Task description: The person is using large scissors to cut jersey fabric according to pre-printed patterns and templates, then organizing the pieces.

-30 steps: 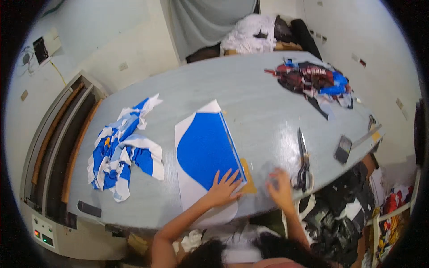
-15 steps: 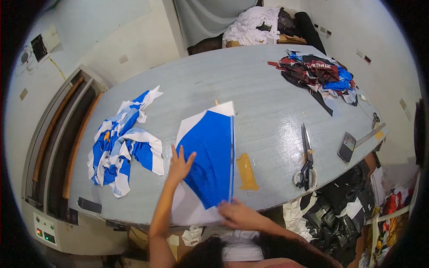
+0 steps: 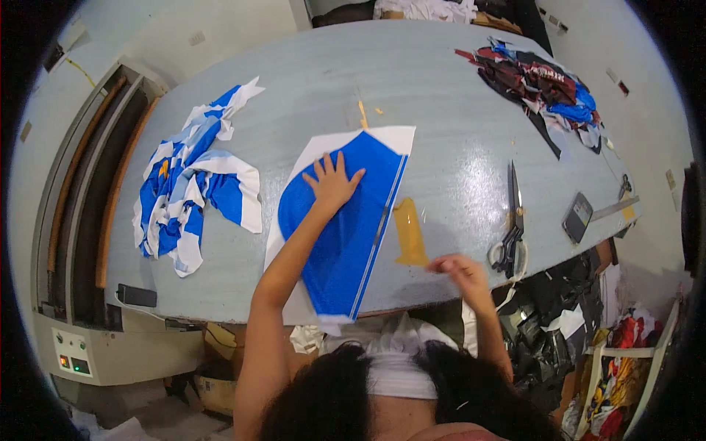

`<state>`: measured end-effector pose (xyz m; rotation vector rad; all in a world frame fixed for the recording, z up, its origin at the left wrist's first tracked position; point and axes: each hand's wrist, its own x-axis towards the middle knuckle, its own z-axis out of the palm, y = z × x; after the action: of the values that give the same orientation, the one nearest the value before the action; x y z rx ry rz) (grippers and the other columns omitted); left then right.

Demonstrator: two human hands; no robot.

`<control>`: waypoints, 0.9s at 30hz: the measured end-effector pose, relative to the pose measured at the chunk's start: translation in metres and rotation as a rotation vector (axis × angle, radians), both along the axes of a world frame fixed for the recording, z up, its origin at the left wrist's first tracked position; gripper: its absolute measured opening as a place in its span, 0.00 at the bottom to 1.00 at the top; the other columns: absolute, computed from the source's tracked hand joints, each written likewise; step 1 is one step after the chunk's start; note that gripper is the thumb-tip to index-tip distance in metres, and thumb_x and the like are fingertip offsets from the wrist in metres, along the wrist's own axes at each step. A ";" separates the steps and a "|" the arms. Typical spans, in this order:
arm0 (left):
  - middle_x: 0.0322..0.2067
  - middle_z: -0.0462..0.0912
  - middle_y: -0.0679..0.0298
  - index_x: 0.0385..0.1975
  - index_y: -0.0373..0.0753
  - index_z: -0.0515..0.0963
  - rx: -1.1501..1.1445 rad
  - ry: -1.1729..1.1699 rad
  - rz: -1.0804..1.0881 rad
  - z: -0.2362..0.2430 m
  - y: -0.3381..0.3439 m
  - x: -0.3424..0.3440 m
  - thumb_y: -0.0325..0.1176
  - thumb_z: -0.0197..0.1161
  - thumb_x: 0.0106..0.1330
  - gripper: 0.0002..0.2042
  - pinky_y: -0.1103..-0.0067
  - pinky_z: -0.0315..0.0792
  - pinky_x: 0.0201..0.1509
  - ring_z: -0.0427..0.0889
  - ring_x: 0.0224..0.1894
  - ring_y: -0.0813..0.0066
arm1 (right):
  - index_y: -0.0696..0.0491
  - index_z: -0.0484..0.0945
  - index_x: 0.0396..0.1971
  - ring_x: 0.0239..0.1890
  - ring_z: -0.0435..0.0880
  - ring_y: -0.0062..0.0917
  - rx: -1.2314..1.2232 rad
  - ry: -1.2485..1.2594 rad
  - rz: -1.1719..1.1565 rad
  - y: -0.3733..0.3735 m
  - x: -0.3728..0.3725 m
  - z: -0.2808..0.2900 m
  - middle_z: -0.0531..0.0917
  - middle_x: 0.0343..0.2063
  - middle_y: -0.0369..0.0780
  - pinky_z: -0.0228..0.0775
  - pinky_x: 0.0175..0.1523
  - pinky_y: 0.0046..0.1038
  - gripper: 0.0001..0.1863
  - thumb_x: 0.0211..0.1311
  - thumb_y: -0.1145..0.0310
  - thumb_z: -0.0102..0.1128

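A blue fabric piece point(image 3: 346, 228) with a pale stripe along its right edge and white borders lies flat on the grey table point(image 3: 434, 88). Its lower end reaches the table's near edge. My left hand point(image 3: 334, 182) presses on its upper part with the fingers spread. Off to the right of the fabric is my right hand point(image 3: 463, 273), its fingers loosely bent and slightly blurred; I see nothing held in it. Its fingertips are close to the lower end of a yellowish-brown patch point(image 3: 410, 234) on the table. Black-handled scissors point(image 3: 509, 228) lie further right.
Blue and white fabric pieces point(image 3: 195, 176) are heaped at left, dark red, black and blue ones point(image 3: 540, 84) at far right. A phone point(image 3: 578, 217) and a metal ruler point(image 3: 615, 208) lie near the right edge. A black box point(image 3: 137, 295) sits at the left near corner.
The blue piece now slants, its top further right and its lower end further left. My left hand has moved up it. My right hand has left its lower corner and moved right.
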<state>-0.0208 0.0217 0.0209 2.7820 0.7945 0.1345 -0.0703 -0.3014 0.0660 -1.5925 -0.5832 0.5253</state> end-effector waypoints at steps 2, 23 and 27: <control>0.62 0.50 0.48 0.60 0.40 0.56 0.130 -0.141 -0.049 -0.012 -0.008 0.030 0.63 0.41 0.58 0.37 0.45 0.35 0.60 0.46 0.63 0.44 | 0.59 0.75 0.28 0.31 0.78 0.24 0.185 -0.019 -0.361 -0.021 0.009 -0.010 0.80 0.27 0.41 0.69 0.41 0.26 0.13 0.62 0.64 0.47; 0.62 0.51 0.50 0.61 0.44 0.54 0.261 -0.078 0.038 -0.018 0.074 -0.182 0.49 0.42 0.65 0.27 0.50 0.40 0.61 0.48 0.64 0.51 | 0.60 0.71 0.30 0.27 0.73 0.25 -0.311 -0.589 -0.861 -0.078 0.036 -0.037 0.74 0.27 0.41 0.65 0.33 0.24 0.07 0.58 0.71 0.51; 0.60 0.55 0.50 0.59 0.42 0.59 0.217 -0.137 -0.199 0.000 0.108 -0.188 0.46 0.43 0.66 0.24 0.62 0.45 0.64 0.51 0.63 0.53 | 0.60 0.71 0.30 0.27 0.72 0.27 -0.386 -0.712 -0.797 -0.077 0.037 -0.042 0.72 0.28 0.41 0.64 0.33 0.25 0.06 0.56 0.72 0.52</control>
<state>-0.2086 0.1296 0.0204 2.9951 0.4921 0.3908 -0.0332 -0.3789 0.0236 -2.2083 -0.3103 -0.5879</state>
